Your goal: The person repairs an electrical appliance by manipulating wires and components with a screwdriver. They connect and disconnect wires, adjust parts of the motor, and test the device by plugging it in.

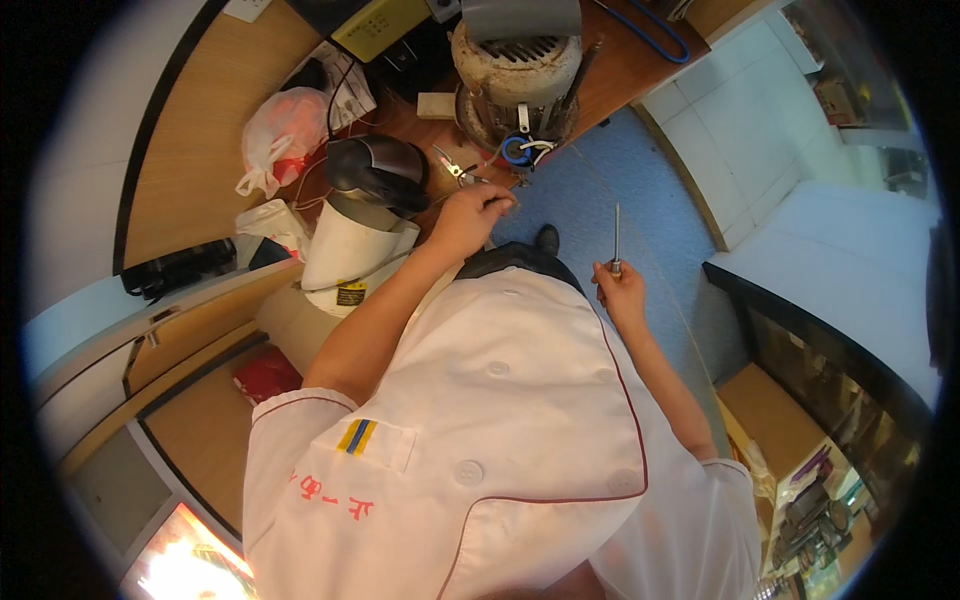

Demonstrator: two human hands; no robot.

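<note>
My right hand grips a screwdriver by its handle, with the metal shaft pointing up and away from me over the blue floor. My left hand is at the table's near edge, thumb and fingers pinched together. Whatever is between those fingertips is too small to make out. Just beyond it stands a worn, rusty motor-like machine with a slotted top. Blue and white wires come out at its near side. A pair of pliers lies on the table close to my left hand.
Left on the brown table are a dark rounded appliance, a white cylinder and a plastic bag. A yellow box and a blue cable are farther back. At right, a cardboard box stands near assorted tools.
</note>
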